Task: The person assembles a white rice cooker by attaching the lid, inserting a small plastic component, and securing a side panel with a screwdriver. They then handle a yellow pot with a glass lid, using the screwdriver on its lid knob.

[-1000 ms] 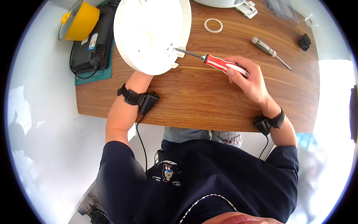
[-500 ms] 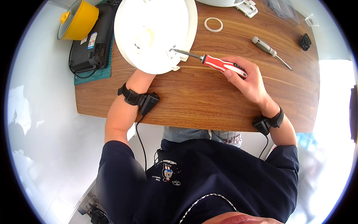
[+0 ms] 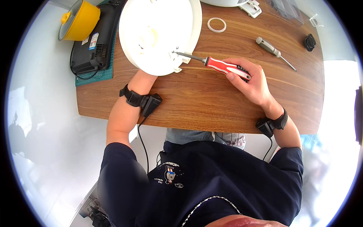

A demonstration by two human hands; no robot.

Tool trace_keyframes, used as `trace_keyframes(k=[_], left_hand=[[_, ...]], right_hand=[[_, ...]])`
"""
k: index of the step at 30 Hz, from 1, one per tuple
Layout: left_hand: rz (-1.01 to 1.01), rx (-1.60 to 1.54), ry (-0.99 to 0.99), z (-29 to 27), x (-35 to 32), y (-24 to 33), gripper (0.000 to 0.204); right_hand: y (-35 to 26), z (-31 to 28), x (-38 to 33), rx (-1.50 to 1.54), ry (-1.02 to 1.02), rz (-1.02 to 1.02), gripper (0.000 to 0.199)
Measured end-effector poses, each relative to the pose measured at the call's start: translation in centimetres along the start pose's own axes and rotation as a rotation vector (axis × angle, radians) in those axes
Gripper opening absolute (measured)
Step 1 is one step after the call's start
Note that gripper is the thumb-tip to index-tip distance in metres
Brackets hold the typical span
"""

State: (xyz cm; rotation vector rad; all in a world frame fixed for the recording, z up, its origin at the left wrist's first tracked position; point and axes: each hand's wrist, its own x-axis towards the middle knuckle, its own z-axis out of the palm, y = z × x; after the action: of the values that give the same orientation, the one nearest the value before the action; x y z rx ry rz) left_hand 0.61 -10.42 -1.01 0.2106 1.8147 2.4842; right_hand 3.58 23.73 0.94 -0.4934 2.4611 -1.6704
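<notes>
A white appliance lid (image 3: 164, 26) with an oval outline is held up over the table, its inner side overexposed. My left hand (image 3: 148, 76) goes under it; only the wrist end shows, and the fingers are hidden behind the lid. The lid appears to be carried by that hand. My right hand (image 3: 247, 79) is closed round the red-and-white handle of a screwdriver (image 3: 221, 65). Its shaft points left, and the tip meets the lid beside small dark screw spots near the clip-like tabs (image 3: 177, 69). Whether the tip sits in a screw is too small to tell.
On the wooden table (image 3: 211, 102) lie a white ring (image 3: 216, 25), a grey-handled screwdriver (image 3: 276, 53) and a black part (image 3: 309, 42). At the left, a yellow pot (image 3: 84, 22) sits by a black appliance (image 3: 90, 53) on a green mat (image 3: 107, 73). White parts (image 3: 251, 8) are at the back.
The lid has shifted slightly to the right and tilted a little. The screwdriver tip stays near the same spot; both arms are almost still.
</notes>
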Motion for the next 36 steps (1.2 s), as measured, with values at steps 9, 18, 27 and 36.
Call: trace_keyframes(k=[9,18,27,36], left_hand=[[0.002,0.014,-0.008,-0.4,-0.2,0.0,0.038],[0.003,0.035,-0.009,3.8,6.4,-4.5,0.038],[0.002,0.075,-0.032,0.8,0.2,0.2,0.038],[0.053,0.108,-0.067,4.4,4.5,-0.9,0.037]], right_hand=[[0.1,0.3,0.0,-0.196,0.100,-0.211,0.034],[-0.3,0.7,-0.3,-0.321,0.153,-0.316,0.036],[-1.1,1.5,-1.2,0.335,0.065,0.276,0.031],[-1.6,-0.8,0.3,0.517,-0.033,0.360,0.036]])
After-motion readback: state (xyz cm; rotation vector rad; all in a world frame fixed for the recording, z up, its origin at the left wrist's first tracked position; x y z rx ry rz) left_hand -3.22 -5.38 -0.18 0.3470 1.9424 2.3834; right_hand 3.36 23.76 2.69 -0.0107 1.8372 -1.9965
